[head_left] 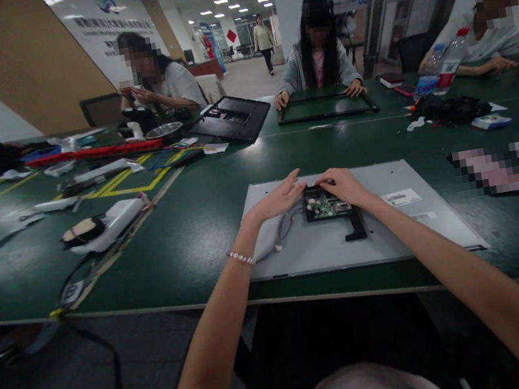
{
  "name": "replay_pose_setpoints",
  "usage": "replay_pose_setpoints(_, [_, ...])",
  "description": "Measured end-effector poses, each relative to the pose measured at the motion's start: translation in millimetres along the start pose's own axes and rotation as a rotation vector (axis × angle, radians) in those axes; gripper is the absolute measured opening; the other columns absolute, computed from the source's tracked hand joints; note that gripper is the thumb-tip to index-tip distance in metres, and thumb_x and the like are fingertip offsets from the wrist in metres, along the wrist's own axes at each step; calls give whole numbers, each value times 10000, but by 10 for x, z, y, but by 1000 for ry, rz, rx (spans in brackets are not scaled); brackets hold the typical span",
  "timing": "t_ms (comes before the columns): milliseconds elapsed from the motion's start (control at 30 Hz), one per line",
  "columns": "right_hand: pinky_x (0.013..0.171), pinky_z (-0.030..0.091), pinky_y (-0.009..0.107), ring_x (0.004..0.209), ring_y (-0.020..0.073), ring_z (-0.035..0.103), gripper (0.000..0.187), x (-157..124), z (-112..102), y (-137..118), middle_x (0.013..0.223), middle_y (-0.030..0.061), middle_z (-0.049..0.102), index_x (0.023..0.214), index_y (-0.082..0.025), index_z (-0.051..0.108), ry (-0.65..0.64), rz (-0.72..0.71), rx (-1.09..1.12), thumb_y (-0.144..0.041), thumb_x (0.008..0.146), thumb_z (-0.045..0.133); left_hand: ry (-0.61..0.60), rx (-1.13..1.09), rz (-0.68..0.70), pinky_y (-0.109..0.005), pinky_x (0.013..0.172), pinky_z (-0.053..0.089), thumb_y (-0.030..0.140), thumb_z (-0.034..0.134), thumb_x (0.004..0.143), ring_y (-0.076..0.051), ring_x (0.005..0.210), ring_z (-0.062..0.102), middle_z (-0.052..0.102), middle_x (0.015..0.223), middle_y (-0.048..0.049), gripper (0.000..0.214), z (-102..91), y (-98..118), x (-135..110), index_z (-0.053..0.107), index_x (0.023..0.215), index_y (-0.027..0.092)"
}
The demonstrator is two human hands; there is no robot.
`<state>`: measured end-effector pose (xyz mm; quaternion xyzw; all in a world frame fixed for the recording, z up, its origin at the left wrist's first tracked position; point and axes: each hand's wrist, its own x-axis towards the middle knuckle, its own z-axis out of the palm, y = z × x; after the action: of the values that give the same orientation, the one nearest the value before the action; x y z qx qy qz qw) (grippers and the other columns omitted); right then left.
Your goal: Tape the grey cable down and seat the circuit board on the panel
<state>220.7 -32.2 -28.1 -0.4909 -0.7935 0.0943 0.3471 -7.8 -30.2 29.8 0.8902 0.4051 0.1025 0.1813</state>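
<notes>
A silver-grey flat display panel (410,232) lies in front of me on the green table. On its back sits a black plastic bracket (355,229) around a green circuit board (325,207). My left hand (283,198) rests at the bracket's far left corner, fingers stretched out and one raised. With bent fingers, my right hand (344,187) grips the bracket's far edge; the fingertips are partly hidden. A grey cable (286,224) with a pale connector runs out from the board's left side, beneath my left hand.
Across the table, one person's hands rest on a black frame (327,107). Left of it lies a black back cover (233,120). A white device with a black pad (108,225) is at left, a phone (490,171) at right. Bottles (431,71) stand behind black plastic wrapping (449,107).
</notes>
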Motion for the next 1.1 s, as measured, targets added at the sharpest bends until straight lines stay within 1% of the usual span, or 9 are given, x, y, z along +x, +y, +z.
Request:
replay_pose_setpoints(100, [863, 485, 321, 934, 206, 674, 228, -28, -67, 28, 976, 59, 750, 950, -210, 774, 15, 26, -33, -107, 873, 586, 17, 24, -17, -282, 1130, 316, 513, 153, 1023, -169, 1461, 292, 270, 1595, -139, 659, 8, -33, 4, 216, 1541, 110])
replay_pose_setpoints(267, [888, 480, 332, 962, 229, 676, 222, -127, -239, 121, 986, 87, 754, 959, -177, 777, -4, 68, -129, -99, 863, 593, 29, 23, -27, -270, 1128, 318, 549, 120, 1013, -170, 1457, 302, 286, 1593, -122, 680, 15, -63, -11, 230, 1539, 132])
replay_pose_setpoints(367, [885, 479, 321, 967, 225, 676, 221, -173, -308, 150, 989, 90, 752, 960, -171, 781, -54, 49, -140, -104, 867, 593, 22, -158, -39, -320, 1137, 311, 593, 174, 993, -213, 1448, 326, 338, 1570, -138, 719, 15, -64, -12, 231, 1542, 133])
replay_pose_setpoints(533, [897, 474, 323, 976, 219, 671, 237, -188, -319, 160, 1020, 81, 747, 980, -188, 779, -96, 29, -156, -112, 875, 580, 23, -445, -88, -369, 1063, 399, 616, 275, 971, -273, 1328, 489, 465, 1480, -177, 745, 9, -62, 5, 244, 1541, 136])
replay_pose_setpoints(667, [906, 474, 332, 985, 227, 669, 228, -194, -313, 165, 1018, 86, 747, 992, -184, 777, -95, 16, -169, -141, 885, 580, 55, -625, -149, -345, 942, 494, 590, 316, 978, -284, 1264, 546, 468, 1471, -175, 675, -13, -41, 5, 319, 1510, 173])
replay_pose_setpoints(767, [904, 480, 340, 981, 231, 673, 218, -204, -322, 162, 1009, 91, 748, 994, -178, 775, -94, 9, -167, -163, 891, 583, 86, -685, -161, -304, 809, 544, 557, 333, 989, -294, 1252, 555, 458, 1473, -190, 640, -27, -36, 6, 339, 1495, 166])
replay_pose_setpoints(967, [916, 484, 352, 989, 235, 674, 229, -212, -342, 124, 1026, 95, 747, 1018, -167, 761, -43, 27, -156, -172, 904, 563, 164, -625, -145, -223, 586, 516, 487, 317, 1012, -260, 1126, 636, 547, 1390, -161, 517, 9, -147, 65, 438, 1418, 191])
replay_pose_setpoints(1033, [922, 484, 349, 993, 230, 673, 232, -212, -354, 102, 1034, 92, 746, 1012, -168, 758, -18, 30, -142, -162, 899, 556, 258, -479, -140, -244, 660, 535, 402, 356, 1007, -227, 1068, 655, 604, 1312, -133, 432, 40, -215, 95, 505, 1346, 180])
replay_pose_setpoints(1100, [935, 481, 349, 1000, 223, 672, 236, -213, -371, 75, 1040, 84, 746, 998, -176, 757, 13, 33, -126, -150, 893, 547, 381, -244, -135, -312, 853, 530, 288, 445, 967, -220, 1080, 638, 623, 1268, -130, 363, 71, -280, 117, 558, 1282, 148])
